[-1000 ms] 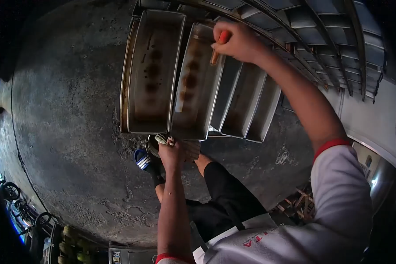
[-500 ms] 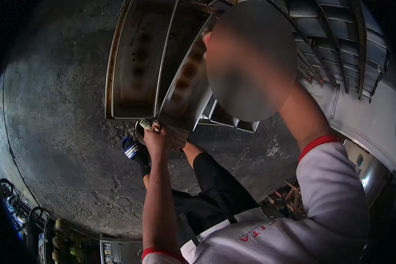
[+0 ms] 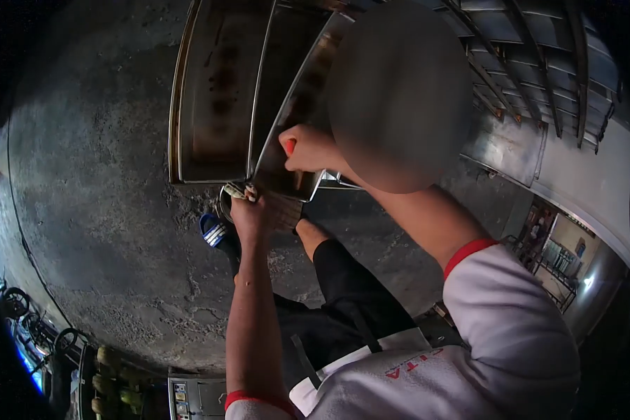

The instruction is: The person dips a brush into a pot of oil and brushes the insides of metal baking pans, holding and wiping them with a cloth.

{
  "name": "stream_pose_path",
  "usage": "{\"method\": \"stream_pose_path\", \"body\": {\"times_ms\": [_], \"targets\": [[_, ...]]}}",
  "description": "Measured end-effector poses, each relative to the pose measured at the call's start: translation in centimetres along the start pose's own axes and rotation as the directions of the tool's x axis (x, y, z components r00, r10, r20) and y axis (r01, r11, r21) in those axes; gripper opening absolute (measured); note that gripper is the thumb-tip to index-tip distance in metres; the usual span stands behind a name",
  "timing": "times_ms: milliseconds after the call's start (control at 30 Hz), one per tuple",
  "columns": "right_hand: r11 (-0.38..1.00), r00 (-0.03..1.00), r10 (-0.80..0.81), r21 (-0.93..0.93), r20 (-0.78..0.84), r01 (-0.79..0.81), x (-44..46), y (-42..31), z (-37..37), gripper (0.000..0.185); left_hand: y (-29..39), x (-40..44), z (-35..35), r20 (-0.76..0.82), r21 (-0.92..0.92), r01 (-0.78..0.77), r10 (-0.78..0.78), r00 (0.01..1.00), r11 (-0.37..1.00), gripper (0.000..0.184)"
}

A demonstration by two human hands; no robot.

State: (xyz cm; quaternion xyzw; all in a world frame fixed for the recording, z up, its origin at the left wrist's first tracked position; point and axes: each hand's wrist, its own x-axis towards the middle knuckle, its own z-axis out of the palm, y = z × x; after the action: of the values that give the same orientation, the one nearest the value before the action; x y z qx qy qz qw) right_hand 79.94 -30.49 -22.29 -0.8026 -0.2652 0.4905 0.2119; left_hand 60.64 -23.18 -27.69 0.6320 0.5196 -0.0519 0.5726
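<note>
Two long metal trays stand side by side: the left tray (image 3: 220, 150) and the right tray (image 3: 276, 183), both with dark brown stains on their inner faces. At their near corners my left hand (image 3: 252, 208) is closed on the right tray's edge, beside a small pale, folded-looking piece (image 3: 234, 190) whose kind I cannot tell. My right hand (image 3: 309, 149) is a fist over the right tray's inner face. A small red object (image 3: 290, 147) shows between its fingers; the rest of it is hidden. A brownish patch lies just below this fist.
Rough grey concrete floor (image 3: 105, 189) spreads around the trays. A blue slide sandal (image 3: 211, 229) is on my foot beside them. Dark metal racking (image 3: 532, 63) rises at upper right. A grey cabinet (image 3: 199, 399) and bicycle-like wheels (image 3: 14, 302) are at lower left. A blurred oval hides the upper middle.
My right hand has come down and toward me along the right tray, from its far part to near its close end. My left hand keeps its place at the near corner.
</note>
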Motion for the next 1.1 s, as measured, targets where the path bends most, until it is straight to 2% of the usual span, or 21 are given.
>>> {"method": "stream_pose_path", "body": {"times_ms": [33, 100, 167, 267, 300, 333, 400, 467, 533, 667, 700, 733, 767, 800, 833, 867, 933, 967, 1033, 1067, 1100], "targets": [[0.997, 0.999, 0.031, 0.073, -0.018, -0.029, 0.5, 1.5, 0.6, 0.02, 0.0, -0.2, -0.1, 0.011, -0.09, -0.032, 0.033, 0.999, 0.995, 0.012], [0.985, 0.998, 0.054, 0.166, -0.027, -0.049, 0.4, 2.0, 0.8, 0.02, 1.0, -0.3, -0.7, -0.008, -0.009, -0.052, 0.052, 0.999, 0.999, 0.012], [0.985, 0.984, -0.174, -0.003, -0.047, 0.174, -1.9, 3.0, -1.2, 0.02, 0.4, -0.3, -0.4, 0.017, -0.022, -0.033, 0.034, 0.999, 0.999, 0.011], [0.975, 0.943, -0.211, -0.125, -0.257, 0.184, -6.2, -1.5, -9.1, 0.021, -1.0, 0.4, -0.3, 0.051, -0.038, -0.175, 0.177, 0.983, 0.984, 0.009], [0.975, 0.917, -0.213, -0.136, -0.338, 0.176, -7.4, -2.6, -11.2, 0.015, -1.2, 0.4, -0.8, 0.118, -0.1, -0.034, 0.046, 0.992, 0.994, 0.005], [0.971, 0.909, -0.231, -0.138, -0.346, 0.194, -7.7, -4.3, -12.0, 0.015, -1.5, 0.0, -1.7, 0.104, -0.098, -0.052, 0.062, 0.993, 0.994, 0.005], [0.862, 0.669, -0.394, -0.002, -0.631, 0.506, -8.0, -7.4, -12.2, 0.008, -2.1, -1.4, -4.2, 0.126, -0.096, -0.013, 0.025, 0.992, 0.995, 0.004], [0.791, 0.71, -0.372, 0.196, -0.597, 0.579, -5.8, -10.1, -9.5, 0.013, -1.0, -3.4, -8.1, 0.08, 0.008, 0.058, -0.059, 0.995, 0.998, 0.008], [0.913, 0.898, -0.287, 0.188, -0.333, 0.362, -2.8, -11.7, -6.0, 0.019, -1.8, -3.9, -11.1, -0.015, -0.211, 0.003, -0.006, 1.0, 0.978, 0.016], [0.982, 0.983, -0.183, 0.046, 0.015, 0.182, 9.7, -6.8, 2.7, 0.02, -0.1, -0.2, -14.8, -0.008, -0.242, 0.166, -0.173, 0.985, 0.956, 0.026], [0.952, 0.953, -0.301, -0.08, -0.04, 0.297, 10.9, -8.0, -0.4, 0.017, 0.1, 1.9, -14.8, 0.024, -0.207, 0.088, -0.085, 0.996, 0.974, 0.025], [0.961, 0.942, -0.277, -0.058, -0.188, 0.27, 13.6, -7.1, -2.7, 0.019, 0.1, 2.9, -14.7, 0.058, -0.172, 0.034, -0.024, 0.998, 0.985, 0.025], [0.976, 0.922, -0.198, 0.018, -0.332, 0.216, 15.7, -7.2, -6.2, 0.019, 5.7, 3.0, -15.3, 0.112, 0.111, 0.059, -0.071, 0.991, 0.992, 0.025], [0.986, 0.815, -0.166, -0.09, -0.556, 0.14, 16.3, -8.3, -10.0, 0.019, 5.1, 3.6, -14.9, 0.119, 0.123, 0.08, -0.095, 0.988, 0.989, 0.025], [0.936, 0.597, -0.342, -0.321, -0.726, 0.145, 18.8, -7.1, -13.0, 0.016, 4.1, 4.5, -14.1, 0.125, -0.057, 0.035, -0.027, 0.992, 0.998, 0.027], [0.964, 0.524, -0.265, -0.219, -0.809, 0.15, 18.4, -8.3, -13.7, 0.014, 3.4, 5.4, -13.8, 0.122, -0.233, -0.013, 0.042, 0.992, 0.972, 0.03], [0.965, 0.561, -0.248, -0.251, -0.79, 0.073, 18.9, -7.2, -10.4, 0.018, 3.4, 6.3, -14.2, 0.175, -0.108, -0.007, 0.026, 0.984, 0.994, 0.033], [0.989, 0.666, -0.138, -0.133, -0.733, 0.058, 17.3, -7.4, -6.7, 0.017, 3.4, 6.6, -14.3, 0.211, -0.004, -0.027, 0.027, 0.977, 1.0, 0.037], [0.968, 0.723, -0.249, -0.185, -0.644, 0.169, 12.5, -7.1, 1.3, 0.007, 2.2, 7.1, -13.7, 0.217, -0.018, -0.06, 0.062, 0.974, 0.998, 0.037], [0.986, 0.866, -0.165, -0.076, -0.473, 0.147, 8.9, -8.5, 3.6, 0.014, 1.7, 7.1, -13.8, 0.208, -0.019, -0.091, 0.093, 0.974, 0.996, 0.038], [0.99, 0.93, -0.126, 0.018, -0.346, 0.141, 6.9, -8.6, 5.4, 0.016, 3.0, 7.0, -14.2, 0.227, 0.057, -0.096, 0.08, 0.971, 0.994, 0.038]]}}
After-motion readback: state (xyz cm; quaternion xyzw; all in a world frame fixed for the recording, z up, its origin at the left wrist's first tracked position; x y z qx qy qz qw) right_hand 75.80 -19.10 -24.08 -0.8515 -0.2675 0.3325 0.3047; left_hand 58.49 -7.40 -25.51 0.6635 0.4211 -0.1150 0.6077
